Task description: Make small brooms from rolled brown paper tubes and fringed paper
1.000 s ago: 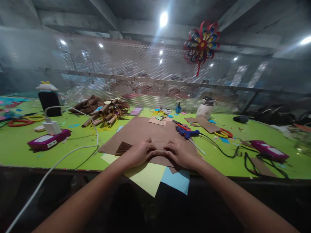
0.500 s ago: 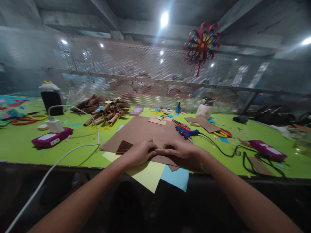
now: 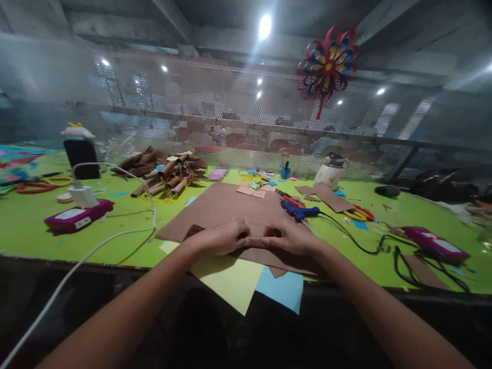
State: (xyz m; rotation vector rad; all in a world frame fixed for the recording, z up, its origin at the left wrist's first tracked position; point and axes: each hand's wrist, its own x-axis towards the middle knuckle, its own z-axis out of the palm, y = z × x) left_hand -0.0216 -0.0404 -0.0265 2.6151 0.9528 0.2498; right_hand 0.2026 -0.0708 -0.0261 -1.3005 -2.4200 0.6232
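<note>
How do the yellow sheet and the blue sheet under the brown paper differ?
The yellow sheet is pale and shows the larger area; the blue sheet is brighter and shows less. The yellow sheet lies below the left hand, the blue sheet nearer the right hand. Both lie flat, partly tucked under the brown paper, overhanging the table edge.

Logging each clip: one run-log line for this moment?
left hand: pressing brown paper | right hand: pressing same sheet | nearby: blue glue gun

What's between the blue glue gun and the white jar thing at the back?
In the head view, red-handled scissors lie beside the blue glue gun, then a brown card scrap reaches toward the white jar.
</note>
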